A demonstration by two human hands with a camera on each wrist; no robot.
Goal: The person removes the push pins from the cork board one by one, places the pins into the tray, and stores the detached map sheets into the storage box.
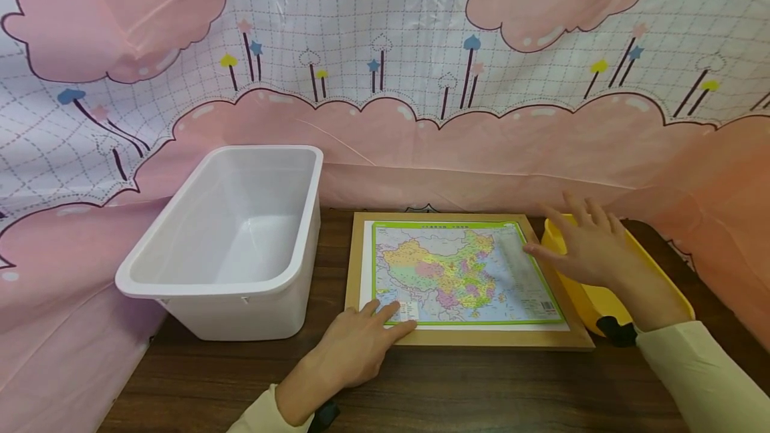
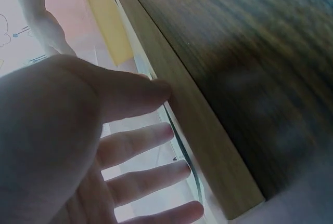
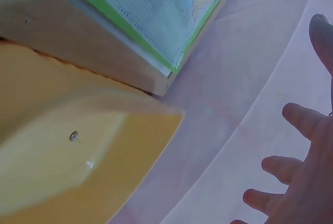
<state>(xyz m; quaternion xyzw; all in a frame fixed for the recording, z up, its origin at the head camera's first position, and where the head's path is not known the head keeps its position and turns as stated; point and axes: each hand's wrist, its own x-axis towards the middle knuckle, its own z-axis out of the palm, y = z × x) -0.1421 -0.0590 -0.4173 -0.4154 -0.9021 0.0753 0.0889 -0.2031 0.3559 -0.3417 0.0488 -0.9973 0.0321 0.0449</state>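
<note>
A colourful paper map (image 1: 445,272) with a green border lies on a wood-edged board (image 1: 481,338) in the head view. My left hand (image 1: 355,346) rests on its lower left corner, fingers spread over the map and board edge. In the left wrist view the thumb touches the board's wooden rim (image 2: 192,125). My right hand (image 1: 586,249) hovers, fingers apart and holding nothing, over the gap between the board's right side and a yellow box (image 1: 607,303). A small metal thumbtack (image 3: 74,136) lies inside that box in the right wrist view.
A large white plastic tub (image 1: 210,289) stands left of the board on the dark wooden table (image 1: 445,386). A pink and white patterned cloth (image 1: 385,139) hangs behind the table and down its sides.
</note>
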